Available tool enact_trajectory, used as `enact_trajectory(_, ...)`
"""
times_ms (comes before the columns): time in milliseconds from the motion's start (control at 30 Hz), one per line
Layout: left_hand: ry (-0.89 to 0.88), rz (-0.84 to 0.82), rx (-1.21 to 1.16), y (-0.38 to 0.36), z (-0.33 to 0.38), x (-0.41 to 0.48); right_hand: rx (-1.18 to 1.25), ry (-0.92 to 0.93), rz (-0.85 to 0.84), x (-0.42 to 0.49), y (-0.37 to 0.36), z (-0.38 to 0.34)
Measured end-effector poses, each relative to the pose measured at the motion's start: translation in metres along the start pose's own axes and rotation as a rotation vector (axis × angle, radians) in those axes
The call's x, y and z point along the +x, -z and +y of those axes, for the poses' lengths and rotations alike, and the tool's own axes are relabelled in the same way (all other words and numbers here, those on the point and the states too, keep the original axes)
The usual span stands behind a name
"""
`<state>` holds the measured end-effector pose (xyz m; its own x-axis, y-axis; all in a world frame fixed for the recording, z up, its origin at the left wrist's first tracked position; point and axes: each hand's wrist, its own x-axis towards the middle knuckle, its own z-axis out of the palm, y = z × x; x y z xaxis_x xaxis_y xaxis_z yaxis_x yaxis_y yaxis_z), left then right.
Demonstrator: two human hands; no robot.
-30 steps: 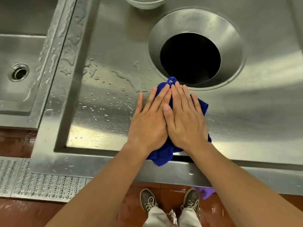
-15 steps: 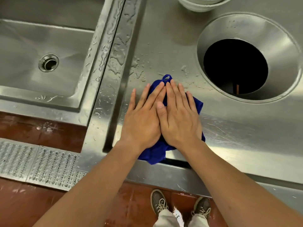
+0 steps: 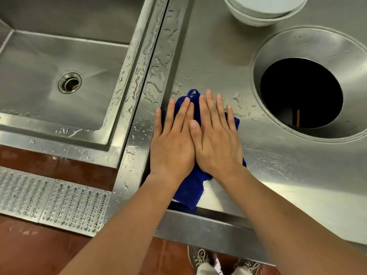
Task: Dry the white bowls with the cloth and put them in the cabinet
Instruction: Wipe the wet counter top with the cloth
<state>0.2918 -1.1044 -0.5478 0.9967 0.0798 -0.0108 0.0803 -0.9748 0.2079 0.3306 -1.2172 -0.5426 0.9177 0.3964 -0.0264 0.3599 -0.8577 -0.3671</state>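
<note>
**Both palms flat on the blue cloth**

Right now neither hand has a closed grip on anything: the left hand (image 3: 172,144) and the right hand (image 3: 217,139) lie open and flat, fingers stretched out, side by side on the blue cloth (image 3: 190,188). The right thumb overlaps the edge of the left hand, so the two are touching. The cloth is pressed against the steel worktop (image 3: 288,175) beneath them, near its front edge and hard by the raised lip on its left side. A small loop of the cloth pokes out beyond the fingertips, and a crumpled tail of it reaches back between the wrists to the front edge.

Water beads (image 3: 153,90) sit on the raised lip and on the worktop just past the fingertips. To the right of the hands, a round opening (image 3: 300,92) with a sloping steel rim drops into darkness. At the far edge of the worktop stand the white bowls (image 3: 264,11), stacked one inside another, well apart from the hands and cut off by the top of the view. Left of the lip is a sink basin (image 3: 39,62) with its drain (image 3: 70,82).
</note>
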Motion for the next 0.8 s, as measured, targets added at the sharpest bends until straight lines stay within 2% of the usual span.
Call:
enact_trajectory(333,0.100,0.076,0.027,-0.001,0.006,0.040,0.117,0.133,0.020,0.050,0.005,0.013)
enact_trajectory(500,0.155,0.130,-0.119,0.004,0.013,0.063,0.169,0.192,-0.038,0.078,0.010,0.019)
enact_trajectory(633,0.147,0.160,-0.155,0.006,0.015,0.079,0.159,0.207,-0.070,0.097,0.012,0.023)
enact_trajectory(800,0.109,0.104,-0.204,0.007,0.013,0.093,0.135,0.172,-0.060,0.106,0.013,0.028)
